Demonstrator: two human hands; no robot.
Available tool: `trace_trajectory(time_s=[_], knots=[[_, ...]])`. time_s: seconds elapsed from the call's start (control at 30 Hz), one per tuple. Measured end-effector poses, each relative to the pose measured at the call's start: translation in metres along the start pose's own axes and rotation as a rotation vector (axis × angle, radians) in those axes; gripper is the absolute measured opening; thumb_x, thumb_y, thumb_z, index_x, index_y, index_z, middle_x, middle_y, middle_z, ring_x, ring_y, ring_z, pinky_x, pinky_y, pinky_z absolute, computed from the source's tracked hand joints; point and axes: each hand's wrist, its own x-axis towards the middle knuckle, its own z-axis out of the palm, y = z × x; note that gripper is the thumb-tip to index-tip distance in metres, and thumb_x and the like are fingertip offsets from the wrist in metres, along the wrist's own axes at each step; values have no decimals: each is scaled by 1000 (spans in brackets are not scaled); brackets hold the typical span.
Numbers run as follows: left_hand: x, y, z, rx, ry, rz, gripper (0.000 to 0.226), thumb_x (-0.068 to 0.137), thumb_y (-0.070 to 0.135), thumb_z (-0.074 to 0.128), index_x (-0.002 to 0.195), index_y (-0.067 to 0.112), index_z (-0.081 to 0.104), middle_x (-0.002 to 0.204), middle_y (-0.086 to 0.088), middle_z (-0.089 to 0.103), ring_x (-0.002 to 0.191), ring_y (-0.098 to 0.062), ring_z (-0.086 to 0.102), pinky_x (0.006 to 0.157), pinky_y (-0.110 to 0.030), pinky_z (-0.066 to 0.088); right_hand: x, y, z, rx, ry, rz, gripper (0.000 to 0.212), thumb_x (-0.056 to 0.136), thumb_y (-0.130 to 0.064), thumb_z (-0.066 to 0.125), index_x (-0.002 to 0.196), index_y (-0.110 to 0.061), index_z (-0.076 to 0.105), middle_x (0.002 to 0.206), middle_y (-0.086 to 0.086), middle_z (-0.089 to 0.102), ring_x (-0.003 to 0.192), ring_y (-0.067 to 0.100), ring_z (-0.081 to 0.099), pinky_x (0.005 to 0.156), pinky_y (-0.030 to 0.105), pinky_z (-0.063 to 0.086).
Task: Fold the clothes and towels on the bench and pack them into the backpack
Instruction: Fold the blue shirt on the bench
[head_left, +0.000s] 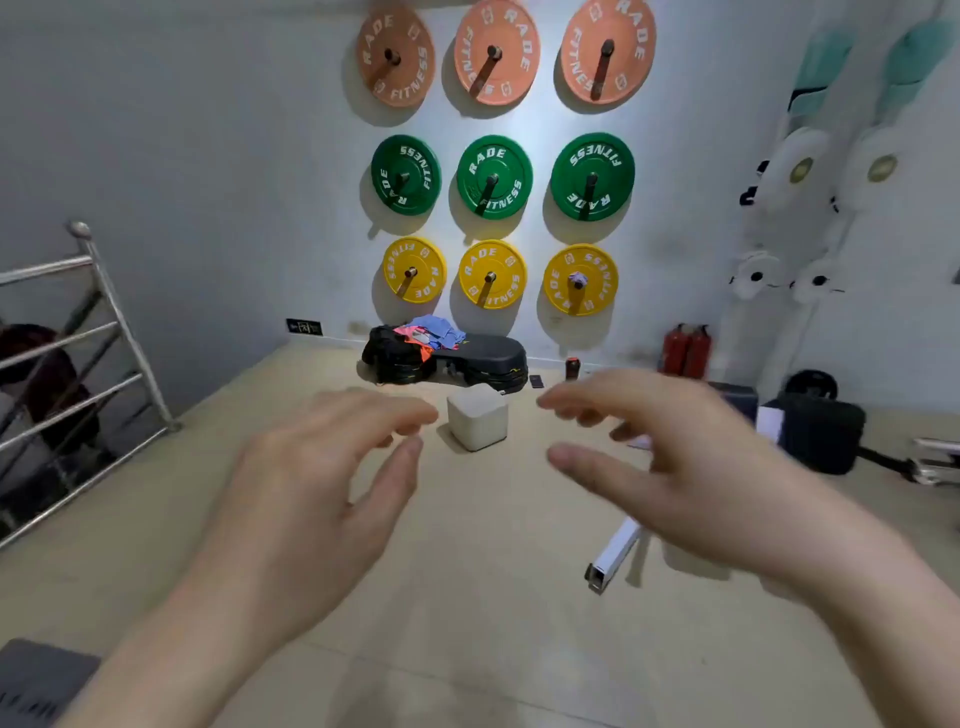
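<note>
A low black bench (483, 356) stands far off against the white wall, under the weight plates. A loose pile of blue, pink and orange clothes (428, 335) lies on its left end. A black backpack (389, 358) sits at the bench's left side, partly under the clothes. My left hand (311, 493) and my right hand (670, 467) are raised in front of me, fingers spread and loosely bent, holding nothing. Both hands are well short of the bench.
A white cube stool (477, 423) stands on the beige floor between me and the bench. A metal railing (83, 364) guards a stairwell at left. A white bar (615, 556), dark boxes (821, 436) and red fire extinguishers (687, 351) are at right. A phone (536, 381) and a can (572, 368) are by the bench.
</note>
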Motion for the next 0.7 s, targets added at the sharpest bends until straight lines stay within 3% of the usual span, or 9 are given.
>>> trace_trajectory(time_s=[0.13,0.23,0.3,0.4,0.47,0.53,0.6,0.7], knots=[[-8,-113,22,175,-239,-189,40,86,46,40,113,27,63,109,15,63,102,-9,53,77,-36,54,73,14,104,-214,-216,141,62,90,-58,48,145,-42,25,143,-18,35,131,3,29,97,19,34],[-14,-193,39,181,-284,-245,46,85,52,39,118,27,60,117,15,60,108,-7,49,84,-32,51,114,40,168,-262,-272,246,86,83,-67,49,150,-40,2,158,-8,8,144,13,8,112,32,26],[-10,-233,48,81,-285,-381,47,87,58,45,124,30,55,123,20,54,114,-4,46,92,-25,43,138,57,202,-147,-255,366,95,77,-75,48,149,-42,-4,159,-12,-4,145,12,-1,116,35,19],[14,-289,66,-436,-224,-783,52,84,62,52,127,31,54,128,21,54,118,-1,50,104,-33,41,178,79,244,309,-133,583,98,68,-80,42,149,-43,0,156,-20,5,145,6,5,115,31,15],[34,-327,82,-905,-124,-1058,54,86,62,50,125,26,56,125,12,61,119,-7,54,103,-40,43,208,95,266,678,-24,759,106,56,-90,43,147,-47,10,152,-21,19,140,6,23,112,30,22],[54,-369,103,-1223,-10,-1229,55,92,59,40,127,19,56,124,3,64,119,-14,56,101,-43,43,244,117,289,1099,99,883,114,46,-96,49,146,-45,24,150,-14,35,132,8,38,110,38,30],[75,-407,125,-1373,71,-1300,55,97,54,32,126,15,57,121,-3,67,118,-19,58,99,-44,43,280,142,310,1487,224,929,100,57,-87,52,143,-37,37,143,-1,50,130,14,46,108,44,35],[107,-460,160,-1400,134,-1332,49,98,48,33,122,14,60,117,-5,68,112,-20,61,88,-40,47,341,184,340,1792,396,944,78,75,-74,46,136,-25,48,128,14,61,122,29,56,101,54,43]])
